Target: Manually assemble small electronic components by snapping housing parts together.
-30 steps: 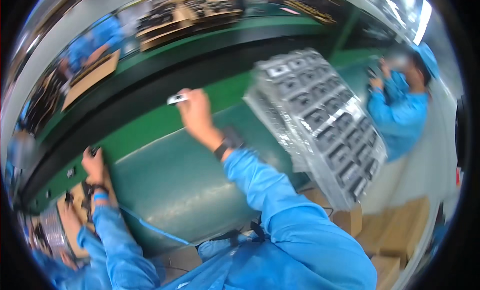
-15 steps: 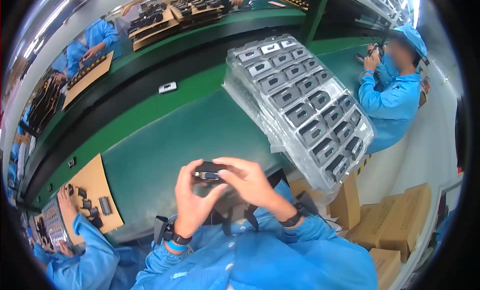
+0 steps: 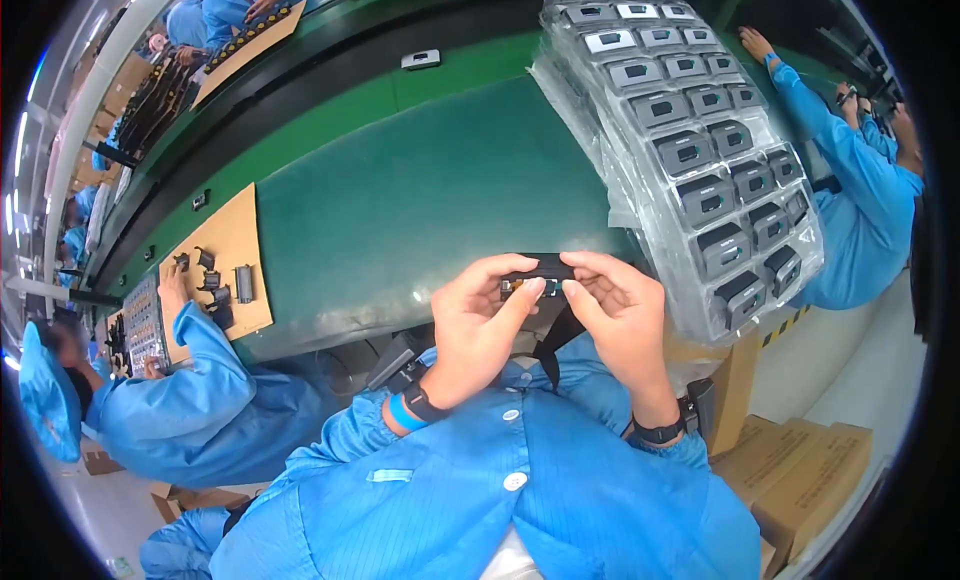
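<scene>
My left hand [image 3: 472, 320] and my right hand [image 3: 628, 315] both grip a small black plastic housing [image 3: 545, 266] in front of my chest, just over the near edge of the green bench. Fingers sit behind it and thumbs press its near side. Along that side shows a narrow, partly metallic insert with an orange-brown bit near my left thumb; its exact kind is too small to tell. To the right of my hands lies a stack of clear plastic trays [image 3: 622, 216], its pockets holding several grey housings [image 3: 703, 202] with rectangular openings.
The green bench [image 3: 430, 170] stretches ahead. Beyond it, a light-grey housing [image 3: 421, 59] lies on the green line. At left, a co-worker's hand [image 3: 173, 288] reaches over a cardboard sheet [image 3: 240, 220] with black parts. Another person's arm [image 3: 815, 110] extends behind the trays. Cartons [image 3: 812, 475] stand lower right.
My view has shifted, so the bench and trays sit differently. My right hand has turned from reaching over the housing to holding its right end, with both thumbs now on the near side.
</scene>
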`<action>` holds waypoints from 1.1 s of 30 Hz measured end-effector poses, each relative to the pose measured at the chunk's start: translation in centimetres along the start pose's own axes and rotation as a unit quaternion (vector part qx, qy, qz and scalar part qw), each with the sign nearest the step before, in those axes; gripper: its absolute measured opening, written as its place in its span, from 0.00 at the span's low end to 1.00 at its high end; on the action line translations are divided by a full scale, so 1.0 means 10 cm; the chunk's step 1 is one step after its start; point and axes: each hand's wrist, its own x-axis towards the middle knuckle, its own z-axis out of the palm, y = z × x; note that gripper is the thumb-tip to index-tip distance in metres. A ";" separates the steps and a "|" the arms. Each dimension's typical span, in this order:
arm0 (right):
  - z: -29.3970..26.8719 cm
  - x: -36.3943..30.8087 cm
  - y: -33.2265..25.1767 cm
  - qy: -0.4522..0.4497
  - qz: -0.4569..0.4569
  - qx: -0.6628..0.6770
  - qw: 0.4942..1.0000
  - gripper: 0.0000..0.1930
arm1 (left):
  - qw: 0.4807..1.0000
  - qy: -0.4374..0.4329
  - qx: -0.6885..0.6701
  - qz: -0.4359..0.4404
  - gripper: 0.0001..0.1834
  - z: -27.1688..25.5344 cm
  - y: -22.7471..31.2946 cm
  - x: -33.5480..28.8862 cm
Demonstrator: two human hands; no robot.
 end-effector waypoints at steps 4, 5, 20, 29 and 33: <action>0.07 -0.01 0.03 -0.005 -0.024 0.021 0.999 0.17 | 1.000 0.008 0.008 0.018 0.12 -0.02 0.01 -0.04; 0.09 -0.01 0.03 -0.005 -0.025 0.028 0.999 0.17 | 1.000 0.008 0.007 0.018 0.12 -0.03 0.02 -0.04; 0.10 -0.17 -0.09 0.005 -0.077 -0.124 0.989 0.15 | 0.999 -0.045 -0.022 -0.018 0.15 -0.09 -0.01 -0.05; -0.46 0.00 -1.33 0.017 -0.206 -0.409 0.889 0.08 | 0.992 0.107 0.053 0.046 0.13 -0.74 0.01 0.43; 0.67 0.59 -0.56 -0.073 -0.155 -0.355 0.919 0.18 | 0.979 0.186 0.052 0.063 0.13 -1.21 -0.31 0.68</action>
